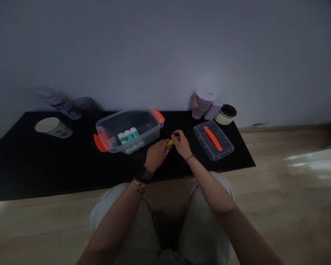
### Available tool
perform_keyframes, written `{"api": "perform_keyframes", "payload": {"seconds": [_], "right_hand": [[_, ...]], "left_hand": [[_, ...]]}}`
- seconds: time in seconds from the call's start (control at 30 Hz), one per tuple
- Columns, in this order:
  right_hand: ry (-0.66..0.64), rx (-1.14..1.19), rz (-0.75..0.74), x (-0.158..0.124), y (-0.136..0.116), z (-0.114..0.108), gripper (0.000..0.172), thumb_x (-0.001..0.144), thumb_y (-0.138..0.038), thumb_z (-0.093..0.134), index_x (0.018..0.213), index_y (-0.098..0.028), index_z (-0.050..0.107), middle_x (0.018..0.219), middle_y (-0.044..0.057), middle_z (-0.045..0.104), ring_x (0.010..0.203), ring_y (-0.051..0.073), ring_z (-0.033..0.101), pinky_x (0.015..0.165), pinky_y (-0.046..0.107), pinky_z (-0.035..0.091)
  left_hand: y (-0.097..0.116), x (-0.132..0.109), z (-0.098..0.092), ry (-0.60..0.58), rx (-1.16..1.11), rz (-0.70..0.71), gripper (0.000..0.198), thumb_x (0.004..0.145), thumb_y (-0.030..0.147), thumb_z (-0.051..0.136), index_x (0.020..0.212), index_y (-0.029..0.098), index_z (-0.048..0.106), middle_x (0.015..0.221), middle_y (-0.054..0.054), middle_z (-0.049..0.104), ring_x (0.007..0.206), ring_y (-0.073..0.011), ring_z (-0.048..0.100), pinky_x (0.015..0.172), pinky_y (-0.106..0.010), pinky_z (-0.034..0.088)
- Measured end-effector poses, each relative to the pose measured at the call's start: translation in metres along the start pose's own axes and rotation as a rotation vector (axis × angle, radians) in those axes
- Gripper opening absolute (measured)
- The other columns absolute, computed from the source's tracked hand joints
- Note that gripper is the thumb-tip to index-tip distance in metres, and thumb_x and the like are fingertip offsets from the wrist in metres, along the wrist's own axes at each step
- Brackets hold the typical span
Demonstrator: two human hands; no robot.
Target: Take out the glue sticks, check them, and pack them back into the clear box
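Grey wall [165, 55] backs a black table [71, 167]; lighting is dim and parts of the view are blurred. Clock positions are taken from your hands, twelve toward the wall. Your hands are together over the near edge of the table: left hand [156, 154] and right hand [182, 145] both close their fingers on a small yellow item [169, 143]. You appear to grip it from both sides for steadiness and fine control; its identity cannot be confirmed, as your fingers cover much of it. Between nine and ten o'clock, just beside your left hand, a clear container [152, 137] sits open, presumably kept close for easy reach. Inside, three white-and-green tubes [129, 136] lie side by side near its front wall, an arrangement likely to limit rolling. Clear lid [224, 143] lies flat at three o'clock, orange handle [213, 138] uppermost, apparently set aside to leave the container accessible. Between one and two o'clock, a plastic cup [200, 106], purple box [213, 111] and pale pot [225, 118] stand grouped by the wall, seemingly clear of your working area. Paper cup [57, 129] is at nine; whether upright or tilted, you cannot tell.
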State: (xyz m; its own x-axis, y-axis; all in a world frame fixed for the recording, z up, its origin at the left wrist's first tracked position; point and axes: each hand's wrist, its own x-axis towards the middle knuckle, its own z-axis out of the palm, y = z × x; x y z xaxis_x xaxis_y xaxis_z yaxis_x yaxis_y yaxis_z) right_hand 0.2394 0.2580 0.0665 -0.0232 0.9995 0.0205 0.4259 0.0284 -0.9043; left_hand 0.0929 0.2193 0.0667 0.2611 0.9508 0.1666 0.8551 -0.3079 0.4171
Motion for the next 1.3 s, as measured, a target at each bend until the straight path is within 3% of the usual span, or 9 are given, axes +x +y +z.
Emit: {"api": "perform_keyframes", "payload": {"seconds": [0.1, 0.27, 0.4, 0.53, 0.73, 0.87, 1.03, 1.13, 1.3], "right_hand": [[-0.074, 0.042, -0.049, 0.004, 0.005, -0.002, 0.031, 0.091, -0.05, 0.053, 0.101, -0.022, 0.062, 0.068, -0.004, 0.056, 0.064, 0.013, 0.053, 0.062, 0.025, 0.041], [-0.168, 0.112, -0.165, 0.008, 0.009, -0.006, 0.032, 0.091, -0.048, 0.055, 0.101, -0.019, 0.065, 0.084, 0.001, 0.064, 0.077, 0.014, 0.057, 0.072, 0.026, 0.045], [-0.212, 0.129, -0.166, 0.01, 0.013, -0.003, 0.039, 0.09, -0.053, 0.056, 0.098, -0.017, 0.068, 0.092, 0.005, 0.066, 0.084, 0.015, 0.059, 0.077, 0.027, 0.047], [-0.218, 0.147, -0.166, 0.012, 0.014, -0.003, 0.043, 0.087, -0.058, 0.057, 0.094, -0.018, 0.069, 0.091, 0.004, 0.067, 0.083, 0.016, 0.06, 0.077, 0.027, 0.046], [0.002, 0.084, -0.092, 0.018, 0.016, -0.013, 0.044, 0.086, -0.061, 0.057, 0.09, -0.018, 0.068, 0.073, 0.0, 0.058, 0.066, 0.014, 0.05, 0.062, 0.025, 0.041], [0.075, 0.093, -0.054, 0.022, 0.022, -0.016, 0.047, 0.084, -0.063, 0.056, 0.096, -0.018, 0.067, 0.073, -0.001, 0.055, 0.064, 0.013, 0.049, 0.06, 0.024, 0.041], [0.105, 0.087, -0.043, 0.021, 0.02, -0.018, 0.051, 0.084, -0.063, 0.054, 0.106, -0.018, 0.064, 0.081, 0.002, 0.059, 0.067, 0.014, 0.052, 0.064, 0.025, 0.045], [0.181, 0.056, -0.078, 0.017, 0.011, -0.023, 0.051, 0.085, -0.062, 0.053, 0.109, -0.017, 0.062, 0.082, 0.003, 0.059, 0.07, 0.015, 0.053, 0.068, 0.026, 0.047], [0.343, -0.004, -0.257, 0.002, -0.014, -0.038, 0.048, 0.089, -0.058, 0.051, 0.116, -0.019, 0.059, 0.095, 0.007, 0.061, 0.082, 0.017, 0.058, 0.076, 0.029, 0.05]], "left_hand": [[-0.012, 0.003, 0.004, 0.009, -0.255, -0.064, 0.033, 0.099, 0.03, 0.045, 0.125, 0.015, 0.057, 0.114, -0.013, 0.07, 0.102, -0.0247, 0.067, 0.086, -0.035, 0.052], [-0.023, 0.006, 0.005, -0.012, -0.531, -0.066, 0.035, 0.098, 0.039, 0.043, 0.117, 0.015, 0.06, 0.102, -0.01, 0.072, 0.088, -0.0216, 0.067, 0.081, -0.034, 0.053], [-0.02, 0.005, 0.006, -0.011, -0.52, -0.021, 0.035, 0.095, 0.039, 0.047, 0.117, 0.015, 0.06, 0.106, -0.011, 0.071, 0.094, -0.0225, 0.067, 0.086, -0.036, 0.053], [-0.013, 0.001, 0.002, 0.094, -0.282, 0.032, 0.034, 0.096, 0.032, 0.047, 0.123, 0.015, 0.059, 0.118, -0.014, 0.065, 0.109, -0.0261, 0.062, 0.097, -0.042, 0.05], [0.003, -0.017, -0.028, 0.398, -0.001, 0.027, 0.041, 0.095, 0.028, 0.05, 0.135, 0.018, 0.054, 0.135, -0.017, 0.057, 0.128, -0.0311, 0.052, 0.107, -0.049, 0.042], [-0.005, -0.025, -0.054, 0.573, 0.092, -0.092, 0.045, 0.092, 0.031, 0.056, 0.136, 0.02, 0.055, 0.141, -0.016, 0.054, 0.14, -0.0345, 0.041, 0.118, -0.06, 0.02], [-0.03, -0.029, -0.069, 0.516, 0.162, -0.239, 0.033, 0.09, 0.032, 0.057, 0.12, 0.02, 0.064, 0.12, -0.017, 0.068, 0.131, -0.0377, 0.049, 0.116, -0.068, 0.006], [-0.038, -0.031, -0.069, 0.455, 0.196, -0.264, 0.019, 0.089, 0.024, 0.054, 0.101, 0.021, 0.068, 0.101, -0.012, 0.073, 0.11, -0.0337, 0.06, 0.114, -0.067, 0.013], [-0.042, -0.033, -0.066, 0.449, 0.222, -0.233, 0.02, 0.087, 0.017, 0.051, 0.094, 0.022, 0.069, 0.093, -0.009, 0.074, 0.095, -0.0281, 0.064, 0.106, -0.053, 0.032]]}}
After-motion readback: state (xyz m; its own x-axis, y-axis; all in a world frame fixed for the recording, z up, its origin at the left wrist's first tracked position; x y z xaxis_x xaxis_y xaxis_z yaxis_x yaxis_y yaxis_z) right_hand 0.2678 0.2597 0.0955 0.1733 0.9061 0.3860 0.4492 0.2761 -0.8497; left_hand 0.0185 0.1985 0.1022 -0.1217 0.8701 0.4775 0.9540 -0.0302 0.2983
